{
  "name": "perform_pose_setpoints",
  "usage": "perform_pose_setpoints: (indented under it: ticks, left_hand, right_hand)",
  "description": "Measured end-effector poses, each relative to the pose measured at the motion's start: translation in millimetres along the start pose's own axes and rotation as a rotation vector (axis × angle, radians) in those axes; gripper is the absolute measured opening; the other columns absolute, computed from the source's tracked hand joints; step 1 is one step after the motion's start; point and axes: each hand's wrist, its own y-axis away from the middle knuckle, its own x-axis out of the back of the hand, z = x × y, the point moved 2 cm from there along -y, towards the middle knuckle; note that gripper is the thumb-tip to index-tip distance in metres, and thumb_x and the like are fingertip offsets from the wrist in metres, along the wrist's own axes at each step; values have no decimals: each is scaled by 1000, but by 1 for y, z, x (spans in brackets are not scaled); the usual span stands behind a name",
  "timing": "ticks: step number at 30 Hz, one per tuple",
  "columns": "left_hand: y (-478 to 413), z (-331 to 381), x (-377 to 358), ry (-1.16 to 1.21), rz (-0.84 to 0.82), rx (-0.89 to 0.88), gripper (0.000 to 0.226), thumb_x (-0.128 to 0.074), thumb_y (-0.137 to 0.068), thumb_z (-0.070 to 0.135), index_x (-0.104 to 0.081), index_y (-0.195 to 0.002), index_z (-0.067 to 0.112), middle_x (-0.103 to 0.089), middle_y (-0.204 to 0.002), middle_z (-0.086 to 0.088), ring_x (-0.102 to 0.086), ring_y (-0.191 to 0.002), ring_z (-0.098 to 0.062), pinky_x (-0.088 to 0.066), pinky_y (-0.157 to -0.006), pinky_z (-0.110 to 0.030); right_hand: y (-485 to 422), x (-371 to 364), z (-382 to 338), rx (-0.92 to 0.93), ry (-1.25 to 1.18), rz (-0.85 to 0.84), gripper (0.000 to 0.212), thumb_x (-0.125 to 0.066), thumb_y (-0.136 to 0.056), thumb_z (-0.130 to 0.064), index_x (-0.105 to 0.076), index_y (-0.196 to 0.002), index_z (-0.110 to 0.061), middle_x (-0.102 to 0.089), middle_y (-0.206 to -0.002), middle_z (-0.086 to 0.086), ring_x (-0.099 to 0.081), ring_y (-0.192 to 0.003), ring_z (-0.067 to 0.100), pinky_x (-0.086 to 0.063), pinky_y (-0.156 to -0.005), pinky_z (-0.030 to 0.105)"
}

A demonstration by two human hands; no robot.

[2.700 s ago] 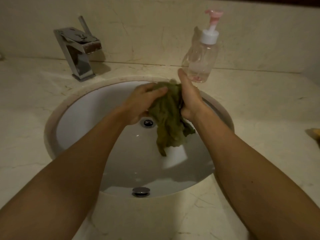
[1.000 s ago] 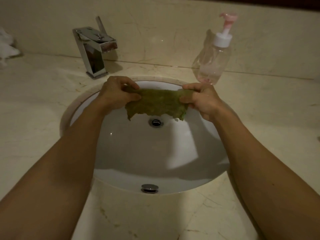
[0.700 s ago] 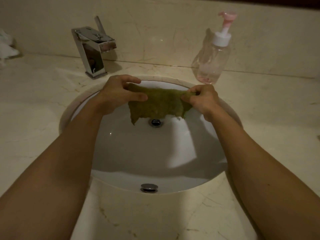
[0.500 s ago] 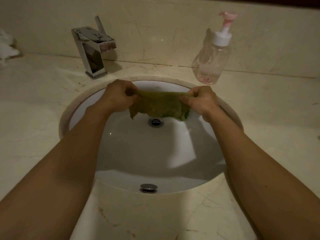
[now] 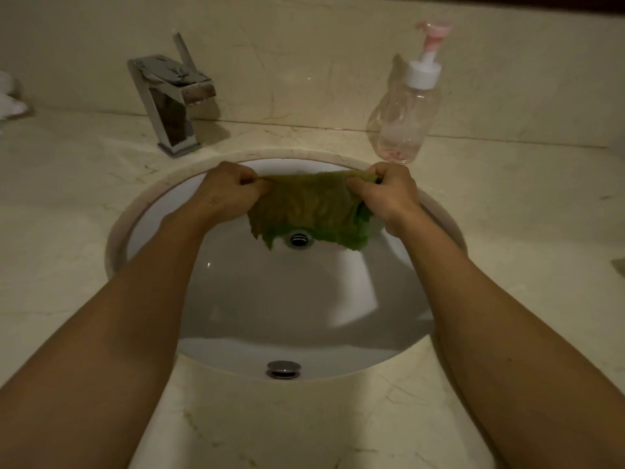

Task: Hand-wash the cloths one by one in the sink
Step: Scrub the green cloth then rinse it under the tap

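A wet green cloth (image 5: 309,206) hangs spread out over the far half of the white oval sink (image 5: 236,299). My left hand (image 5: 228,192) grips its left top corner with curled fingers. My right hand (image 5: 389,192) grips its right top corner the same way. The cloth's lower edge dangles just above the drain (image 5: 299,239). No water runs from the chrome faucet (image 5: 172,103), which stands at the back left of the basin.
A clear pump bottle (image 5: 406,110) with a pink nozzle and a little pink liquid stands behind the sink at the right. Something white (image 5: 8,99) lies at the far left counter edge. An overflow hole (image 5: 283,368) sits in the basin's near wall.
Earlier the cloth hung bunched between both hands; since then they have pulled it out flat. Over the last second both hands shifted their grip on the top edge.
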Motion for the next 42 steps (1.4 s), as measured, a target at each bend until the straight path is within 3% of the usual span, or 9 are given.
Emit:
perform_pose_setpoints:
  ticks: [6, 10, 18, 22, 25, 29, 33, 38, 42]
  left_hand:
    - [9, 33, -22, 122, 3, -8, 33, -53, -101, 35, -70, -101, 7, -66, -103, -20, -62, -94, -30, -54, -88, -46]
    - [12, 42, -41, 109, -70, -44, 25, -52, -103, 35, -69, -101, 17, -69, -99, -8, -66, -95, -23, -58, -85, -37]
    - [13, 41, -51, 25, -191, -81, 37, -47, -102, 47, -69, -112, 18, -71, -102, -6, -67, -96, -23, -57, -93, -47]
    - [16, 41, -52, 14, -248, -125, 50, -71, -82, 55, -64, -120, 23, -69, -106, 2, -65, -96, -17, -53, -90, -34]
    - [13, 43, -44, 33, -103, -220, 15, -67, -94, 28, -65, -106, 20, -66, -91, 3, -64, -86, -14, -51, -76, -29]
    - [22, 73, -34, 363, -67, -218, 15, -54, -101, 18, -65, -105, 9, -67, -92, -9, -67, -85, -24, -60, -70, -38]
    - [52, 129, -50, 747, -159, -136, 22, -43, -96, 6, -65, -95, 9, -60, -79, -9, -61, -69, -24, -56, -57, -39]
    - [85, 211, -104, 1061, -417, 3, 31, -41, -92, 10, -62, -114, 7, -67, -101, -14, -67, -86, -28, -58, -66, -40]
    - [124, 287, -170, 1006, -520, 37, 25, -42, -94, 10, -65, -103, 9, -67, -95, -13, -64, -86, -29, -57, -85, -49]
  right_hand:
    - [8, -11, -6, 20, 81, 33, 18, -67, -95, -25, -63, -81, -15, -60, -75, 3, -61, -74, 21, -56, -70, 37]
    - [18, -37, -14, 109, 138, -43, 25, -68, -97, -32, -65, -77, -16, -62, -72, 3, -64, -73, 20, -58, -74, 38]
    - [28, -43, -26, 163, 90, -158, 34, -52, -106, -37, -72, -96, -12, -70, -89, 6, -68, -88, 21, -58, -88, 40]
    - [35, -44, -30, 28, -61, -319, 41, -34, -110, -42, -65, -102, -16, -67, -99, 5, -65, -95, 21, -54, -93, 36]
    - [41, -31, -54, 132, 137, -416, 30, -41, -109, -31, -67, -102, -17, -67, -93, 3, -66, -84, 12, -55, -80, 23]
    - [43, 13, -75, 298, 190, -188, 22, -61, -98, -26, -75, -95, -8, -71, -92, 8, -68, -90, 22, -59, -88, 41]
    - [50, 76, -53, 165, -7, 130, 41, -75, -86, -51, -68, -107, -16, -71, -99, -1, -69, -91, 16, -61, -83, 38]
    - [84, 174, -6, -232, -551, -445, 69, -60, -94, -56, -57, -143, -8, -67, -133, 16, -65, -121, 29, -52, -106, 48]
    - [122, 273, 22, -258, -498, -185, 50, -57, -102, -43, -62, -134, -5, -68, -131, 18, -72, -104, 27, -60, -93, 42]
